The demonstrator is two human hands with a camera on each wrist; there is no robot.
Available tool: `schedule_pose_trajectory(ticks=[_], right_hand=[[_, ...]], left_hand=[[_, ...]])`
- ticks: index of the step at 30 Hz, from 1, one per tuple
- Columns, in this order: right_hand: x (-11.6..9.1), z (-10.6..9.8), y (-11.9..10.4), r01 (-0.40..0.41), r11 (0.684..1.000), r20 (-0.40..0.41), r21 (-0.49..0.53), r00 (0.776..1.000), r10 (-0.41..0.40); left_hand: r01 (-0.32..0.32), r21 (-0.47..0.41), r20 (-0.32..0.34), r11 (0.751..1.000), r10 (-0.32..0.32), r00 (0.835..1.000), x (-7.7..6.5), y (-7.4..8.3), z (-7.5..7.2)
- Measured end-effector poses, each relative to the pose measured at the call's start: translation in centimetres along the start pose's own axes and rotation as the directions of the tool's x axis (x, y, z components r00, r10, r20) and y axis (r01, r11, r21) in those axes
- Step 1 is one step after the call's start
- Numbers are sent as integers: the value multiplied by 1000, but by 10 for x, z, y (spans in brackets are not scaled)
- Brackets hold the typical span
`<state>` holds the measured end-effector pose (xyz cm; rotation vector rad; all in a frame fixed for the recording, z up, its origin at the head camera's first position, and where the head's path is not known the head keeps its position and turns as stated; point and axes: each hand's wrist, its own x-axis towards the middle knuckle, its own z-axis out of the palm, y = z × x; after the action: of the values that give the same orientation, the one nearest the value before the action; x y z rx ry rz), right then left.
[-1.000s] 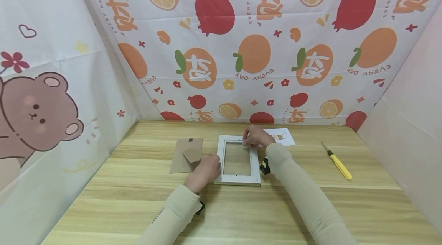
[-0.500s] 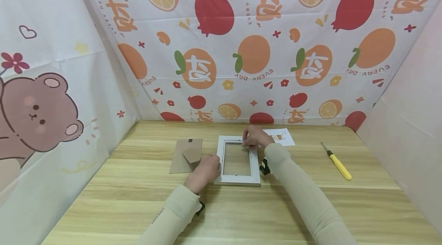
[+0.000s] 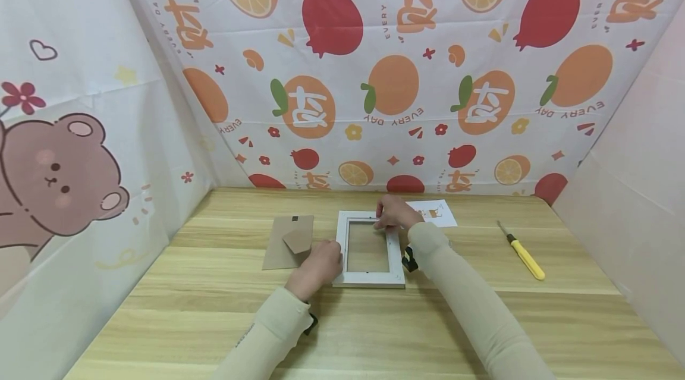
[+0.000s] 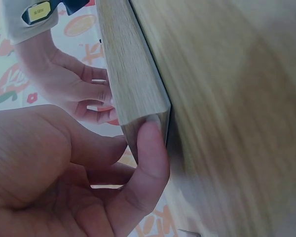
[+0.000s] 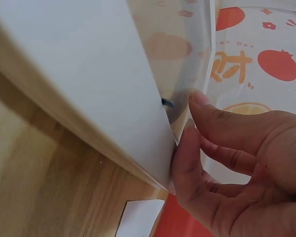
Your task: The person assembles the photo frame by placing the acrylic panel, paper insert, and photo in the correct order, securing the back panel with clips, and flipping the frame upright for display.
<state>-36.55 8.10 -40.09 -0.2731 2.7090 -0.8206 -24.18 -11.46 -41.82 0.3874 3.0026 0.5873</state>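
Note:
A white picture frame point(image 3: 369, 277) lies back up on the table, with a clear pane point(image 3: 367, 249) in its opening and small dark tabs along the inner edge. My left hand point(image 3: 319, 264) holds its left side; in the left wrist view the thumb and a finger pinch the frame's wooden edge point(image 4: 138, 74). At the far right corner is my right hand point(image 3: 396, 213), curled around the frame. In the right wrist view its thumb and index fingertips nearly meet at the inner edge, beside a dark tab point(image 5: 167, 102). The fingers hide what lies between them.
A brown backing board point(image 3: 277, 243) with a folding stand lies left of the frame. Behind the right hand is a white card point(image 3: 441, 213) with an orange drawing. A yellow-handled screwdriver point(image 3: 524, 255) lies to the right. Printed cloth point(image 3: 353, 59) hangs behind the table point(image 3: 374, 332).
Almost nothing differs. Both hands stay on the frame; the right fingers shift very slightly at the far right corner, and the frame's near edge moves a tiny bit.

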Motion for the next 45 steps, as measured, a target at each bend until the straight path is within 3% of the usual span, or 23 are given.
schedule_pose_trajectory(ticks=[10,36,45], right_hand=[[0,2,0,8,1000,-11,-5,1000,-8],[-4,-2,-4,-10,1000,4,3,1000,10],[-4,0,-2,18,1000,-3,-12,1000,-18]], left_hand=[[24,-7,13,1000,-24,1000,1,0,1],[-17,-16,7,1000,17,1000,0,2,-1],[6,1,7,1000,-6,1000,3,1,1]])
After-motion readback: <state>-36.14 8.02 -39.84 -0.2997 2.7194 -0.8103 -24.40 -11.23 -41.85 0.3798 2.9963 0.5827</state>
